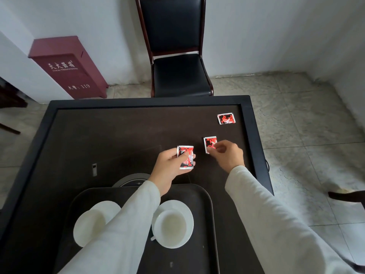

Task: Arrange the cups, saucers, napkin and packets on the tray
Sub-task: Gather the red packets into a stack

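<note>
A: What are you doing right now?

B: I am gathering the packets off the table (98, 135). My left hand (169, 165) is closed around one packet (186, 157), thumb across its face and fingers curled behind it, holding it above the middle of the table, just past the far edge of the tray (207, 196).

A: And the other hand?

B: My right hand (227, 155) is reaching for a second packet (209, 144), toward the right side of the table. My fingertips (214, 145) are pinching its near corner, the hand only loosely curled. Whether it is lifting off the surface yet, I cannot tell.

A: Any more out there?

B: A third packet (226, 118) is lying by itself in the far right corner of the table, well apart from both hands.

A: What is sitting on the tray?

B: A cup (170, 227) on its saucer (188, 212) at the middle, and a second cup (87, 226) on a saucer (105, 206) toward the left, partly hidden by my sleeve (122, 224). I am not seeing a napkin.

A: So what comes next?

B: I judge that I need a firm pinch on this second packet, then a longer reach to the far corner, then laying all three on bare tray beside the saucers.
</note>
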`<state>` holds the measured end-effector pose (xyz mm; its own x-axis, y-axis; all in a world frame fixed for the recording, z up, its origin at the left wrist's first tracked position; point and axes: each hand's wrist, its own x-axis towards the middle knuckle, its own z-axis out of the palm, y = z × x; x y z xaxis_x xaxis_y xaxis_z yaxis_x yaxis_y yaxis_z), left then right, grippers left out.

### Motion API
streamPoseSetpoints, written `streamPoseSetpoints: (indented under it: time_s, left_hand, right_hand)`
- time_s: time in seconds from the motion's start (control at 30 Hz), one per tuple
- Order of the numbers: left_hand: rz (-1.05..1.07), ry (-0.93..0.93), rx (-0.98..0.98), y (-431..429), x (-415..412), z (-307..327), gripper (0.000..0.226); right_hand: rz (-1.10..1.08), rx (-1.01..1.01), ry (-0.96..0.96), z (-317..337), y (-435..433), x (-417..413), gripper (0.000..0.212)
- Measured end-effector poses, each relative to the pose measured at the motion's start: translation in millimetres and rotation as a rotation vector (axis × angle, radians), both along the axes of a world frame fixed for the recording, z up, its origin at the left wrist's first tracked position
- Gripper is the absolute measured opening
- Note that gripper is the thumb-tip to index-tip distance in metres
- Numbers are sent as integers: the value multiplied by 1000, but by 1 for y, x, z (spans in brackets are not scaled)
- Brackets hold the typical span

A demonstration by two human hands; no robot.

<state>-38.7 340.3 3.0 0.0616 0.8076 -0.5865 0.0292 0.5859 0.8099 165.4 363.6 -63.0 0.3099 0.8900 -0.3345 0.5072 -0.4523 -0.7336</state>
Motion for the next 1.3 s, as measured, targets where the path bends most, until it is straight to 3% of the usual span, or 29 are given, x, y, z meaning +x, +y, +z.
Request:
streamPoseSetpoints:
  time_s: [0.23,0.4,0.47,0.6,0.7,0.8,0.9,1.1,1.3]
  left_hand:
    - [-20,-60,-27,6,-9,-4,19]
    - [-36,-58,-53,9,-13,-4,16]
    - [-36,-62,-53,12,-15,-5,16]
    - [-35,-54,-47,14,-15,-7,25]
    - [-11,-87,-66,15,-13,-8,23]
    - [-4,-94,-82,14,-7,-9,19]
    - [-17,-129,-75,13,0,-10,20]
    - [-35,-164,-49,13,11,-7,24]
    - [-44,-133,-34,15,14,-9,27]
  right_hand:
    - [-42,-87,-245,-24,23,-2,45]
    - [-112,-143,-253,-31,28,-20,47]
    - [-136,-132,-215,-32,29,-21,39]
    - [-294,-36,88,-24,22,-20,16]
    - [-363,48,382,-8,9,-22,16]
    - [-328,94,687,10,-10,-22,13]
    - [-269,91,827,22,-31,-29,10]
    - [-116,154,748,33,-53,-44,14]
    - [-65,194,420,27,-49,-43,20]
